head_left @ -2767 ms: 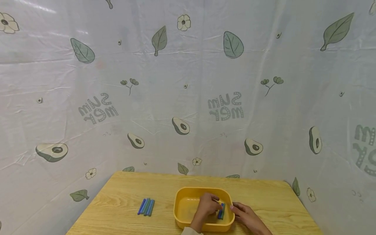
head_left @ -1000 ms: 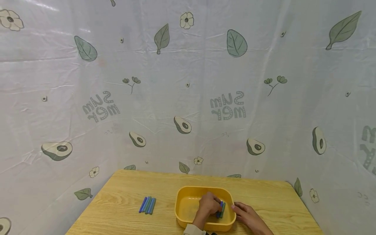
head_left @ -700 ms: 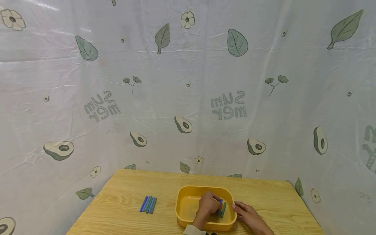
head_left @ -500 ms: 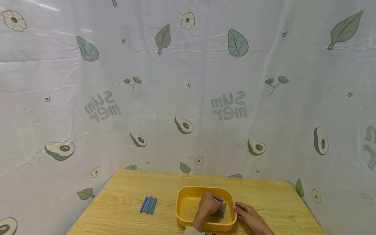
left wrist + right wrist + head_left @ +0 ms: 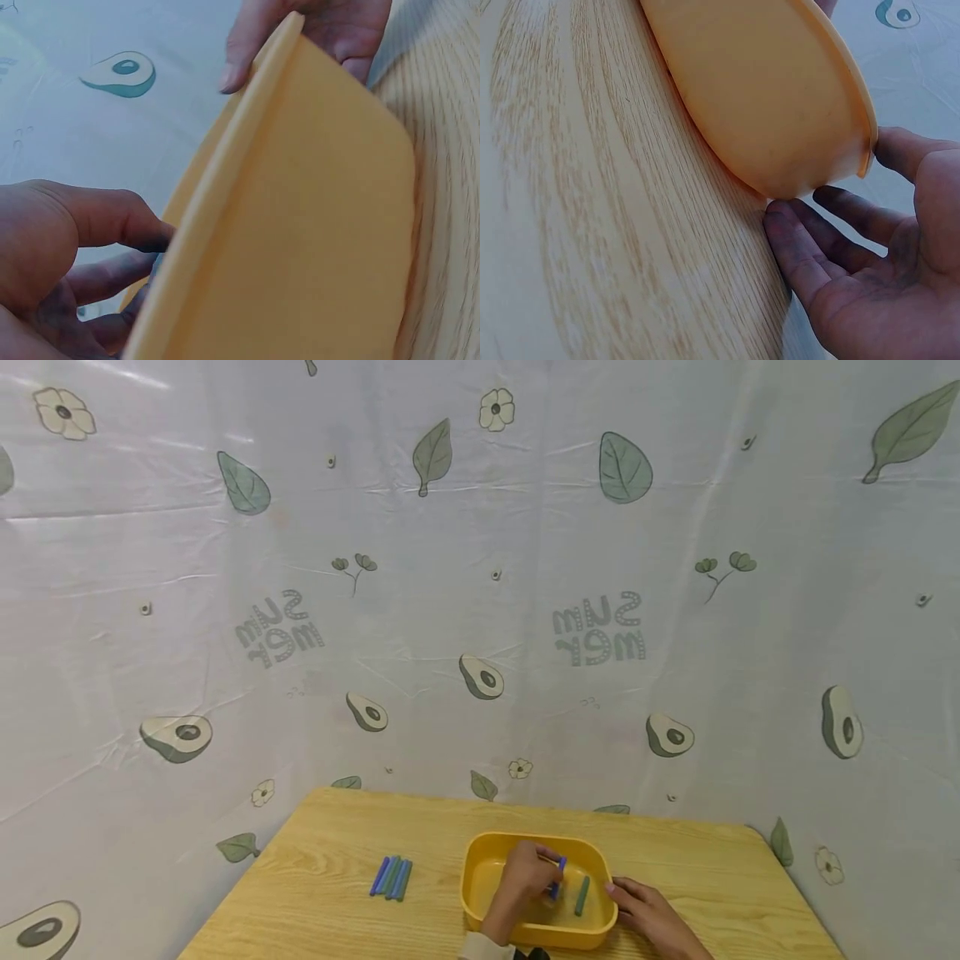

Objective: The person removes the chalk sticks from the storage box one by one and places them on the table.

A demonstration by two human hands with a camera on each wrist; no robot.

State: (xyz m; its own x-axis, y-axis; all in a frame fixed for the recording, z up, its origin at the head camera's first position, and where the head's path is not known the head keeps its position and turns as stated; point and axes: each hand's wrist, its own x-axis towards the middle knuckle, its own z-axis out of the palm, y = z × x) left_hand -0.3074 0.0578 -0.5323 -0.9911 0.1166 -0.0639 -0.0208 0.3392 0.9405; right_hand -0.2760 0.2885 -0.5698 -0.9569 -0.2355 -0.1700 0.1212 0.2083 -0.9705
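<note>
A yellow plastic tub (image 5: 555, 937) stands on the wooden table. My left hand (image 5: 528, 870) reaches into it and pinches a short blue stick (image 5: 556, 891) between thumb and fingers. Just right of that, a dark green stick (image 5: 582, 896) lies on the tub floor. In the left wrist view the near wall of the tub hides most of what the left fingers hold. My right hand (image 5: 651, 917) holds the tub's right end. Seen from the right wrist, its thumb is at the rim and its fingertips touch the outer wall low down.
Left of the tub, several blue and green sticks (image 5: 391, 877) lie side by side in a row on the wooden table (image 5: 322, 893). A pale curtain (image 5: 420, 610) printed with avocados and leaves hangs behind the table.
The blue stick has come away leftward from the green one in my left hand, leaving a gap between them. My right hand stays at the tub's end. The head view has shifted slightly.
</note>
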